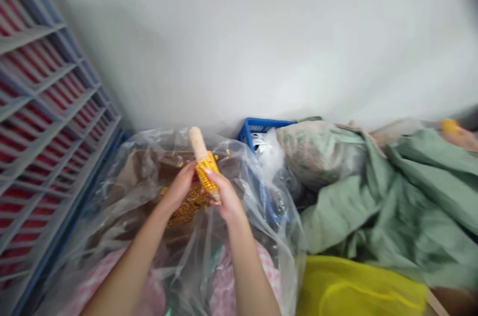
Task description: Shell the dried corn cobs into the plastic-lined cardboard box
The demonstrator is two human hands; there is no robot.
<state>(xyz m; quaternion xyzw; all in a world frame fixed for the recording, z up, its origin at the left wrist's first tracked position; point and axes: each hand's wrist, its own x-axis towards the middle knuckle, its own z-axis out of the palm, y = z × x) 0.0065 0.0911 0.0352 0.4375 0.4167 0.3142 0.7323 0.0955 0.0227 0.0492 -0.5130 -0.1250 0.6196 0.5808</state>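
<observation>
A corn cob point(207, 171) is held up at a tilt in front of me; its upper end is bare and pale, its lower part still covered in yellow kernels. My left hand point(182, 185) is closed at the cob's left side, fingers partly hidden. My right hand point(223, 191) grips the kernel-covered lower part, thumb lying across it. Beneath both hands, loose corn kernels point(188, 209) lie in a cardboard box lined with a clear plastic bag point(145, 226). A few kernels appear in the air or on the plastic near the cob.
Stacked slatted crates point(48, 87) rise along the left. A blue basket point(271, 123) with plastic bags stands behind to the right. Green cloth point(418, 191) and a yellow mesh bag point(358, 286) lie at the right. A white wall point(269, 37) closes off the back.
</observation>
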